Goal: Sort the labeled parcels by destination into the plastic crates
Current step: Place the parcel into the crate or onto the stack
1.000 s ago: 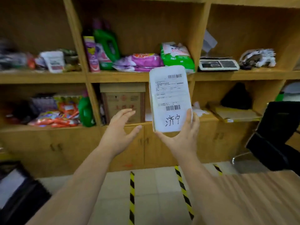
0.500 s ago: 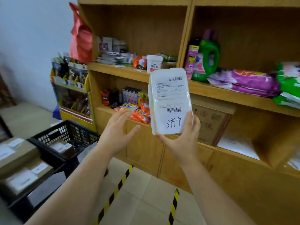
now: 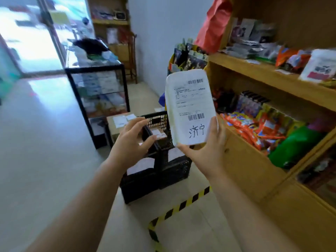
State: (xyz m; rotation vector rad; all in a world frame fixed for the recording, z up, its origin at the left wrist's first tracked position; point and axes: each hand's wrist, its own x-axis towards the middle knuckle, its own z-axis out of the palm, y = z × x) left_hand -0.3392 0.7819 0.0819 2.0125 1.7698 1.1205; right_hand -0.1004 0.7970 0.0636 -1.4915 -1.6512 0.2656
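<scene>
Since a moment ago the view has swung round, so the black crates [image 3: 141,188] now sit right under the hands, not off to one side. Both hands look the same as before.

From the head camera, the right hand [image 3: 207,151] holds the white parcel [image 3: 190,110] up in the air above the crates, standing tall with its label facing the camera. The hand grips the bottom end - fingers [image 3: 215,124] run up one edge and the thumb wraps the lower corner. The label has two barcodes, small print too blurry to read, and big black handwritten characters near the bottom.

The left hand [image 3: 131,144] hangs above the crates too, just beside the parcel but not touching it. Its fingers are spread and a little bent, and it holds nothing.

The crates stand side by side on the floor. Inside them lie other parcels with white labels [image 3: 141,165].

Just in front of the crates, a strip of yellow and black tape [image 3: 181,204] runs across the floor. Behind the crates is a brown cardboard box [image 3: 118,120], and past it a glass cabinet [image 3: 98,91] with a black frame. To the right of the crates stands a wooden shelf [image 3: 254,70] - it holds orange snack packs [image 3: 254,128] and a green bag [image 3: 294,148].
</scene>
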